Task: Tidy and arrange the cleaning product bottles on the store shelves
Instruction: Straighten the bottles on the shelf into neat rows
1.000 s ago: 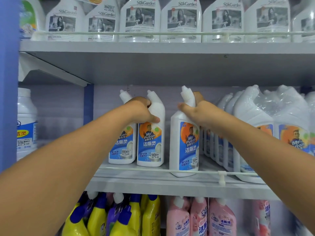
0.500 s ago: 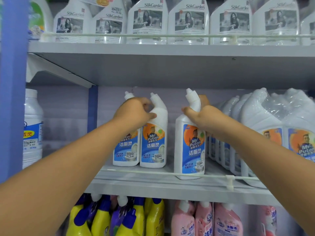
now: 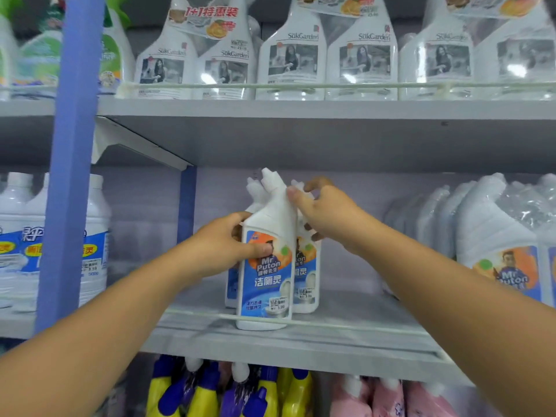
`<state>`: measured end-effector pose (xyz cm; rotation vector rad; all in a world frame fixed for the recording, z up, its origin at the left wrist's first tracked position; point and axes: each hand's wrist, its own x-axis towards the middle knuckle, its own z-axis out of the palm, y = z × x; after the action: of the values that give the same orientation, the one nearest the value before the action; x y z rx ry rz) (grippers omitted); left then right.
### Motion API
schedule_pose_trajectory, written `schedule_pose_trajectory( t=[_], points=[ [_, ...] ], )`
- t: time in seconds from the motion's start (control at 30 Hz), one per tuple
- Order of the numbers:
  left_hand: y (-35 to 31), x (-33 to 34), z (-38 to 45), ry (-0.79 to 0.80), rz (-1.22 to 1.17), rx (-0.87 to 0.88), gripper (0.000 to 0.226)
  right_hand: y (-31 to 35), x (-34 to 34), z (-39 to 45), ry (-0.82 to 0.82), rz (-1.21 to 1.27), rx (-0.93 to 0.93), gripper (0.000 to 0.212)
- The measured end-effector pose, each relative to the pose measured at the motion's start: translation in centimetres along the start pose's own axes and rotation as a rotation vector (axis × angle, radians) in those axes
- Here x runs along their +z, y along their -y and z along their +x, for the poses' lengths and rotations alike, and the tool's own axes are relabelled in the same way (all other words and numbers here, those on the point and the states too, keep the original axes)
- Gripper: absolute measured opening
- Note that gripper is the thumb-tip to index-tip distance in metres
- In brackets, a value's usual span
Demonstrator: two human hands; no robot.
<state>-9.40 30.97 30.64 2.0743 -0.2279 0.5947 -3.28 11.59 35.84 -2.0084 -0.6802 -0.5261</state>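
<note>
The front Mr Puton toilet-cleaner bottle (image 3: 266,266) is seen at centre frame, on the middle shelf (image 3: 346,335), its base just behind the wire front rail (image 3: 346,325). The long axis is vertical, w/ a slight lean; the angled spout (image 3: 270,180) is aimed up and a little toward upper left; the label is turned to the camera.

The left hand (image 3: 224,246) is wrapped round the bottle's left shoulder, thumb laid across the label front, fingers curled behind: a firm grip. The right hand (image 3: 323,212) is set at the neck from the right, thumb tip pressed on the neck, other fingers curled round the top of the 2nd bottle (image 3: 307,275) just behind and right. Whether that one is truly gripped cannot be told, since the fingertips are hidden.

A 3rd bottle (image 3: 231,284) is partly hidden behind, at left. All three are bunched, touching or nearly so.

Relation that matters: the front bottle lies btwn both hands, left hand low on the body, right hand high at the neck. The left hand is judged nearer and in control, so any slide or turn along the rail would prob. be driven from it, the right only steadying. Open shelf is seen to the right, before the shrink-wrapped Mr Puton jugs (image 3: 496,236).
</note>
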Motion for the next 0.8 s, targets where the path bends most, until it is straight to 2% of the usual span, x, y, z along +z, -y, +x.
schedule_pose_trajectory(
  t=[0.07, 0.1, 0.27, 0.33, 0.5, 0.8],
  points=[
    [0.8, -1.4, -0.1, -0.022, -0.008, -0.011, 0.044, -1.3, -0.7, 0.5, -0.161, -0.105, -0.002, 0.057],
    [1.1, -1.9, -0.1, -0.028, -0.019, -0.018, 0.044, -2.2, -0.8, 0.6, -0.182, -0.129, 0.023, 0.057],
    [2.8, -2.8, 0.3, -0.03, -0.049, -0.053, 0.049, -5.5, 0.7, 1.2, 0.007, -0.069, 0.261, 0.068],
    [3.2, -3.0, 0.5, -0.038, -0.055, -0.06, 0.047, -6.0, 1.3, 1.0, 0.062, 0.009, 0.3, 0.062],
    [4.2, -3.1, 0.3, -0.018, -0.049, -0.085, 0.057, -7.1, 2.0, 0.8, 0.163, 0.111, 0.275, 0.04],
    [4.8, -2.3, -0.4, -0.034, -0.161, -0.112, 0.058, -7.5, 2.1, 0.8, 0.183, 0.107, 0.232, 0.032]
  ],
)
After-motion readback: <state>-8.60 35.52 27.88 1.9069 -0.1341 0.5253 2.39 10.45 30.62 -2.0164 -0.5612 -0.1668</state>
